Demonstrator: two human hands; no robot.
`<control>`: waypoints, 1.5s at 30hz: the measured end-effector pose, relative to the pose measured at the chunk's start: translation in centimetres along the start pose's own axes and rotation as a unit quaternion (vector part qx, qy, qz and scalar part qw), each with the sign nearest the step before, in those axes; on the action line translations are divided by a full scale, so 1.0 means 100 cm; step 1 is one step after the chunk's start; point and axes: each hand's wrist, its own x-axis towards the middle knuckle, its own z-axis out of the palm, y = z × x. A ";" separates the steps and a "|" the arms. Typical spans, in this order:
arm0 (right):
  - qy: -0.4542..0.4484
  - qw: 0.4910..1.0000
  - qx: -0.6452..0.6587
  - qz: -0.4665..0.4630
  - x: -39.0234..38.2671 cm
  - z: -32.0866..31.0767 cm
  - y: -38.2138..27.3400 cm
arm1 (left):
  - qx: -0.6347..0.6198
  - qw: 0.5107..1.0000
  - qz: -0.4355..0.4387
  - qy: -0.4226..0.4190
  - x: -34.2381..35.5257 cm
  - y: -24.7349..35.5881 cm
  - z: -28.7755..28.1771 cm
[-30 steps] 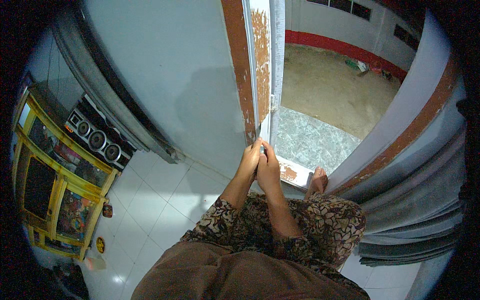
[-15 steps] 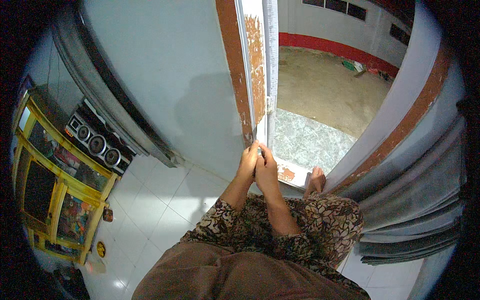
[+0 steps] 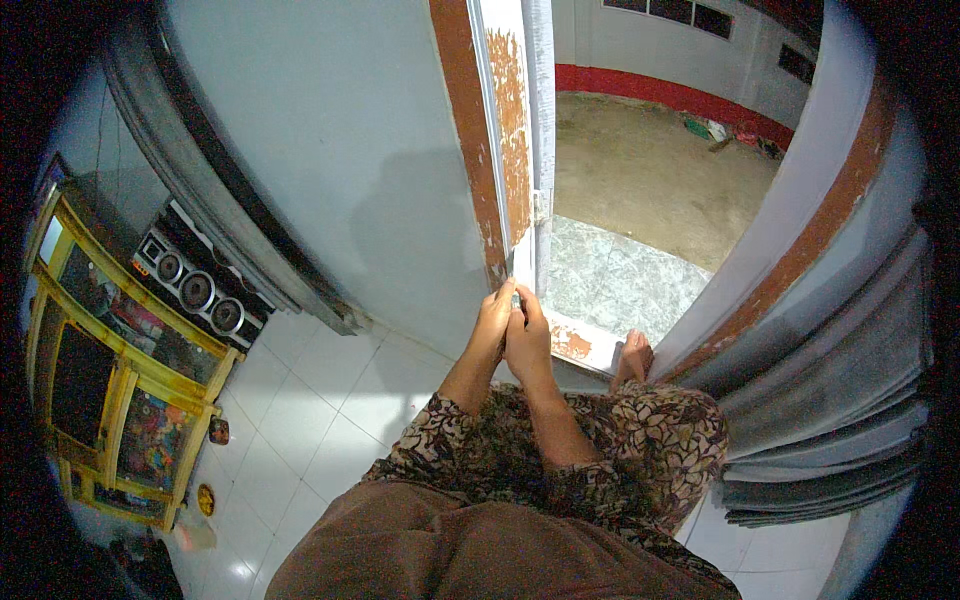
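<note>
Little has moved since the earlier frames: both hands remain pressed together at the door edge [image 3: 520,200], perhaps a touch higher. Left hand [image 3: 494,322] and right hand [image 3: 528,335] touch each other, fingers curled around the narrow edge just below the hinge [image 3: 540,207]; whether they pinch something small there I cannot tell. Beyond the door lies the stone step [image 3: 610,285], and a bare foot [image 3: 632,355] rests at the threshold beside the door. My guess at the risk: if the door swings, fingers near the hinge side could be caught, and flaking paint may scrape skin.
</note>
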 end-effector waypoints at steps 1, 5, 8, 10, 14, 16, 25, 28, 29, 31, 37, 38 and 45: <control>-0.002 1.000 -0.030 -0.006 0.000 -0.002 0.001 | -0.004 1.000 -0.001 0.007 -0.001 -0.001 0.002; -0.012 0.998 -0.062 0.005 -0.003 -0.002 0.009 | -0.010 1.000 -0.010 -0.018 0.000 -0.010 -0.002; 0.009 0.998 -0.030 -0.045 -0.009 0.009 0.025 | 0.058 0.994 0.087 -0.043 0.007 -0.022 -0.016; 0.031 0.993 -0.042 -0.110 -0.009 0.013 0.039 | 0.053 0.993 0.074 -0.073 0.015 -0.030 -0.021; 0.040 0.987 -0.087 -0.131 -0.006 0.011 0.064 | -0.048 0.993 -0.005 -0.107 0.019 -0.043 -0.021; 0.043 0.979 -0.099 -0.174 -0.005 0.009 0.072 | -0.099 0.988 -0.028 -0.113 0.019 -0.045 -0.019; 0.035 0.975 -0.087 -0.200 -0.002 0.007 0.084 | -0.066 0.995 -0.003 -0.080 0.022 -0.044 -0.013; 0.033 0.978 -0.069 -0.193 0.000 0.007 0.084 | -0.054 0.995 0.021 -0.083 0.024 -0.043 -0.011; 0.033 0.978 -0.067 -0.194 0.000 0.007 0.084 | -0.057 0.995 0.022 -0.084 0.025 -0.042 -0.010; 0.035 0.978 -0.058 -0.196 0.002 0.008 0.082 | -0.042 0.996 0.027 -0.071 0.023 -0.037 -0.008; 0.027 0.986 -0.082 -0.145 0.001 0.008 0.079 | -0.012 0.998 0.044 -0.045 0.013 -0.027 -0.003; 0.040 0.979 -0.099 -0.172 0.001 0.008 0.079 | -0.013 0.997 0.059 -0.055 0.012 -0.026 -0.002; 0.033 0.982 -0.036 -0.182 0.001 0.007 0.077 | 0.000 0.997 0.052 -0.051 0.013 -0.024 -0.001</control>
